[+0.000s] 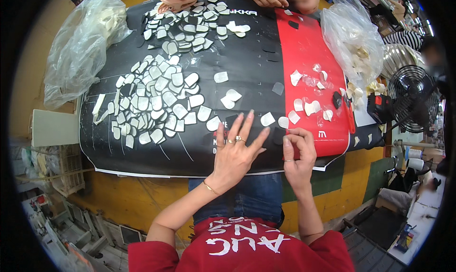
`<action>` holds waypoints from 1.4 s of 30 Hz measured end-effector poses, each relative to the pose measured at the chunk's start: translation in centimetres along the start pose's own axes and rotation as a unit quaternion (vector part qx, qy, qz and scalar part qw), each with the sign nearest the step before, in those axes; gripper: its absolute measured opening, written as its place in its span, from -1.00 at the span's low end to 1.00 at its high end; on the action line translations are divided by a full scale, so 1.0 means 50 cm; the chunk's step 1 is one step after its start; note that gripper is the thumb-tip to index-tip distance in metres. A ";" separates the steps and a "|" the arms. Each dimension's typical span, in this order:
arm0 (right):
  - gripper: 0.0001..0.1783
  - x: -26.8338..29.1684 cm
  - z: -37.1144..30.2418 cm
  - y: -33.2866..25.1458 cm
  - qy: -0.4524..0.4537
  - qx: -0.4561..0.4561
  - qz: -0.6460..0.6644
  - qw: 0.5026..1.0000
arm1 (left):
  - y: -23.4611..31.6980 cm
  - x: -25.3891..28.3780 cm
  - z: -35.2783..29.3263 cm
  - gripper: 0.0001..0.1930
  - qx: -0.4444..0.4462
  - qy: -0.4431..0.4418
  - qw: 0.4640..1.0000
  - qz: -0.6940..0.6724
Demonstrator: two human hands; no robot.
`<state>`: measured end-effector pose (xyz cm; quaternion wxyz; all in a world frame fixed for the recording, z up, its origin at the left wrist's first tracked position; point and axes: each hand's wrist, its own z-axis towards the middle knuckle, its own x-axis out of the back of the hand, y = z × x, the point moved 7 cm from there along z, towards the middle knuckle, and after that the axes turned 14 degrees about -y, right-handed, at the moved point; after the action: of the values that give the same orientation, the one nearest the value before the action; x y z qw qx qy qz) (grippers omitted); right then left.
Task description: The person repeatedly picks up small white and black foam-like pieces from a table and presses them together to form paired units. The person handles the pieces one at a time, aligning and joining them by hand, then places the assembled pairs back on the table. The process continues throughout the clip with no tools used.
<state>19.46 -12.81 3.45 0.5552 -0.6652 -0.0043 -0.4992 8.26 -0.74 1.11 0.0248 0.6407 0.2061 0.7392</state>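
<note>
A big heap of white peeled pieces (pixel 156 101) lies already on the black mat (pixel 247 63). Left hand (pixel 235 151) rests flat, fingers spread; right hand (pixel 298 153) pinches a small dark piece (pixel 278 136). Few pieces (pixel 308 105) remain on the red sheet (pixel 304 48).

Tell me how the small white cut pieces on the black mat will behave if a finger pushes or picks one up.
The white cut pieces look thin and flat, so each is probably very light and would slide on the black mat rather than roll. They overlap in the pile, so pushing one likely drags its neighbours. Lying flush, one may be hard to lift; the right hand pinches at something small.
</note>
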 end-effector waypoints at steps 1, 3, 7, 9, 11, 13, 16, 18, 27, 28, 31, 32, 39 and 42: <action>-0.85 -0.004 -0.007 -0.001 0.014 -0.012 -0.006 1.000 | -0.003 -0.004 0.002 -0.37 0.013 -0.019 1.000 -0.017; -0.81 -0.015 -0.024 -0.007 0.031 -0.046 -0.052 0.997 | -0.007 -0.010 0.002 -0.23 0.023 -0.055 0.997 -0.039; -0.83 -0.028 -0.029 -0.033 0.081 -0.052 -0.190 0.977 | -0.012 0.012 -0.019 -0.37 0.031 -0.009 0.999 -0.031; -0.85 -0.028 -0.030 -0.031 0.086 -0.062 -0.176 0.979 | -0.014 0.021 -0.037 -0.46 0.024 0.010 1.000 -0.012; -0.85 -0.028 -0.029 -0.033 0.077 -0.051 -0.178 0.980 | -0.017 0.023 -0.048 -0.58 0.022 0.021 1.000 -0.008; -0.83 -0.031 -0.030 -0.040 0.059 -0.013 -0.197 0.979 | -0.020 0.019 -0.049 -0.59 0.022 0.018 1.000 -0.007; -0.78 -0.040 -0.029 -0.044 0.037 0.016 -0.208 0.977 | -0.029 0.017 -0.038 -0.62 0.030 0.021 0.999 -0.013; -0.77 -0.048 -0.027 -0.044 0.014 0.024 -0.190 0.981 | -0.034 0.018 -0.024 -0.61 0.034 0.029 0.999 -0.009; -0.57 0.020 0.044 -0.011 -0.024 -0.003 -0.181 0.983 | -0.043 0.048 -0.012 -0.66 0.027 0.062 0.997 -0.035; -0.58 0.024 0.052 -0.007 -0.032 0.001 -0.187 0.982 | -0.039 0.051 -0.013 -0.66 0.022 0.065 0.997 -0.044; -0.68 0.021 0.069 0.005 -0.068 -0.005 -0.168 0.983 | -0.014 0.058 -0.020 -0.68 0.012 0.062 0.994 -0.085; -0.72 0.021 0.070 0.006 -0.067 -0.007 -0.156 0.985 | -0.005 0.060 -0.022 -0.68 0.005 0.060 0.992 -0.114; -0.82 0.013 0.050 -0.025 -0.089 0.059 -0.066 0.992 | 0.018 0.054 -0.034 -0.68 0.020 0.040 0.920 -0.390; -0.76 0.020 0.020 -0.066 -0.070 0.138 -0.083 0.984 | 0.003 0.013 -0.041 -0.69 0.099 0.001 0.782 -0.615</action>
<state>18.79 -11.34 6.64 0.5969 -0.6130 -0.1671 -0.4900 6.23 -1.23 1.56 0.4107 0.3761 0.6287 0.5428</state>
